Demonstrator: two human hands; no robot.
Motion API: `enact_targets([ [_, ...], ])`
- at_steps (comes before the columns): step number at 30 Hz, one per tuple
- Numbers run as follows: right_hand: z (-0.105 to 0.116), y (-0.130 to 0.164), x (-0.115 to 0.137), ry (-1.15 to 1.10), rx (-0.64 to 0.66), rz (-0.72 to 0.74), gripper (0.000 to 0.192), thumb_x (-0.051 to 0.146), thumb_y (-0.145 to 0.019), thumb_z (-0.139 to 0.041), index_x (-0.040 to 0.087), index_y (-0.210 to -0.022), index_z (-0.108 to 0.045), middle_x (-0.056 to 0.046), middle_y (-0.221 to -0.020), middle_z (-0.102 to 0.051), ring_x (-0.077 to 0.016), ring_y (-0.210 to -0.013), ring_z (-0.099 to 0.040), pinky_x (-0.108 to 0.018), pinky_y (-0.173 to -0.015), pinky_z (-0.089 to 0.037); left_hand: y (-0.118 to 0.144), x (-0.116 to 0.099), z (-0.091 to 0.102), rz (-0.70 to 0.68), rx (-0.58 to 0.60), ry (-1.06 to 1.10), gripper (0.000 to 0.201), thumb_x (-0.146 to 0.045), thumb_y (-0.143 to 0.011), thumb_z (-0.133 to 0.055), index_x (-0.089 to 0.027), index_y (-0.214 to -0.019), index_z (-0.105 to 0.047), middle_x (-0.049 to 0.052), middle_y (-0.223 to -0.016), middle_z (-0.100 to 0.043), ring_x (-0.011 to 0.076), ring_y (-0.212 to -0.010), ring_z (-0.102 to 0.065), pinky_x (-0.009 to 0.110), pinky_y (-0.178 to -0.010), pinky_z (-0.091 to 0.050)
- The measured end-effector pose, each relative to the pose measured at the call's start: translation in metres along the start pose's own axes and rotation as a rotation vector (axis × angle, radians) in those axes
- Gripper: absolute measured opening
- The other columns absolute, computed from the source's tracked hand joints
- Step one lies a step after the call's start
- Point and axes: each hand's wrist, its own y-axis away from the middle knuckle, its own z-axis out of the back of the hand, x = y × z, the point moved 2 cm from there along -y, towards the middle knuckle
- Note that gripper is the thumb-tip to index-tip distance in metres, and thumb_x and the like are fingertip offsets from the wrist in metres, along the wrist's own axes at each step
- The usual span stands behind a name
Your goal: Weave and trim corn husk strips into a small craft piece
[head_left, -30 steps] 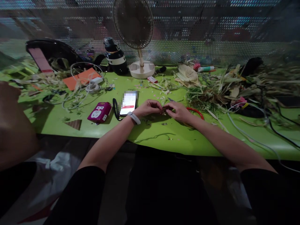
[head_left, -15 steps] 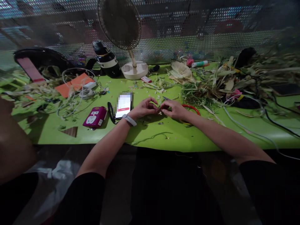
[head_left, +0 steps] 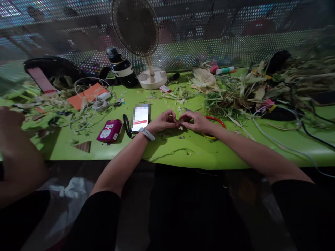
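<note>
The phone [head_left: 140, 118] screen is blurred out. Whatever the left hand [head_left: 163, 122] and right hand [head_left: 196, 122] pinch beside that phone is too small to identify. A co-worker's arm [head_left: 15, 157], left of it, is edge-cropped.

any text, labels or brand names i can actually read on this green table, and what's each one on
None reads clearly.
Phone: screen pixelated, only a red bar shows.
Magenta power strip: white socket faces, no legible print.
Black bottle: white band, markings too blurred.
Small white and red packet: print too small.
Glue stick: label too blurred.
Left hand and right hand pinch a small scrap with no writing visible.
</note>
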Motion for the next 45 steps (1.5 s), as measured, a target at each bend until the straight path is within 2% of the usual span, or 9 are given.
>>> enact_targets([
  [4, -0.001, 0.000, 0.001, 0.003, 0.037, 0.005, 0.024, 0.032, -0.085, -0.059, 0.015, -0.102, -0.064, -0.005, -0.083, -0.070, -0.0153, -0.073, -0.063, -0.030, -0.072, -0.050, 0.000, 0.000, -0.001, 0.004, 0.028, 0.002, 0.052, -0.029, -0.059, -0.090, -0.016, -0.084, -0.046, -0.001, -0.073, -0.070, 0.0104, -0.070, -0.070, 0.023, -0.074, -0.056],
  [12, -0.001, -0.001, -0.001, 0.043, 0.013, 0.010, 0.019, 0.029, -0.084, -0.061, 0.017, -0.098, -0.065, -0.004, -0.082, -0.071, -0.0147, -0.071, -0.064, -0.029, -0.070, -0.050, 0.002, -0.001, -0.002, 0.015, 0.044, -0.030, 0.048, -0.027, -0.063, -0.088, -0.016, -0.087, -0.047, 0.001, -0.076, -0.072, 0.0114, -0.071, -0.070, 0.024, -0.074, -0.054],
  [26, 0.002, 0.002, 0.004, 0.032, 0.026, -0.023, 0.018, 0.026, -0.083, -0.059, 0.017, -0.097, -0.064, -0.004, -0.081, -0.070, -0.0152, -0.070, -0.062, -0.029, -0.069, -0.049, 0.000, -0.003, -0.005, -0.051, 0.067, -0.046, 0.047, -0.033, -0.064, -0.087, -0.015, -0.083, -0.048, 0.002, -0.074, -0.071, 0.0108, -0.069, -0.070, 0.023, -0.073, -0.055],
  [32, -0.003, -0.001, 0.012, 0.333, -0.032, 0.031, 0.022, 0.040, -0.090, -0.055, 0.019, -0.088, -0.060, -0.006, -0.084, -0.064, -0.0173, -0.074, -0.054, -0.031, -0.069, -0.040, -0.001, -0.003, -0.006, -0.050, 0.051, -0.071, 0.049, -0.033, -0.061, -0.088, -0.015, -0.083, -0.048, -0.001, -0.071, -0.067, 0.0100, -0.068, -0.068, 0.022, -0.071, -0.055],
  [36, -0.007, -0.004, 0.010, 0.428, -0.013, 0.076, 0.019, 0.036, -0.094, -0.049, 0.020, -0.087, -0.056, -0.009, -0.087, -0.060, -0.0212, -0.080, -0.051, -0.034, -0.073, -0.038, -0.002, 0.000, -0.004, -0.013, 0.050, -0.057, 0.050, -0.036, -0.063, -0.087, -0.016, -0.084, -0.047, 0.002, -0.076, -0.071, 0.0118, -0.071, -0.070, 0.024, -0.073, -0.056],
  [40, -0.006, -0.006, 0.004, 0.410, 0.008, 0.042, 0.016, 0.031, -0.094, -0.046, 0.020, -0.088, -0.054, -0.009, -0.087, -0.059, -0.0208, -0.078, -0.049, -0.034, -0.071, -0.037, -0.002, 0.002, -0.002, 0.009, 0.043, -0.054, 0.047, -0.031, -0.064, -0.087, -0.016, -0.085, -0.047, 0.003, -0.077, -0.071, 0.0134, -0.074, -0.071, 0.026, -0.076, -0.056],
  [45, -0.001, -0.003, 0.004, 0.317, -0.030, -0.009, 0.018, 0.035, -0.095, -0.045, 0.020, -0.088, -0.053, -0.006, -0.084, -0.059, -0.0180, -0.073, -0.049, -0.031, -0.067, -0.036, -0.001, 0.000, -0.003, 0.019, 0.050, -0.049, 0.039, -0.022, -0.068, -0.083, -0.015, -0.084, -0.048, 0.002, -0.075, -0.070, 0.0126, -0.074, -0.071, 0.027, -0.079, -0.056],
])
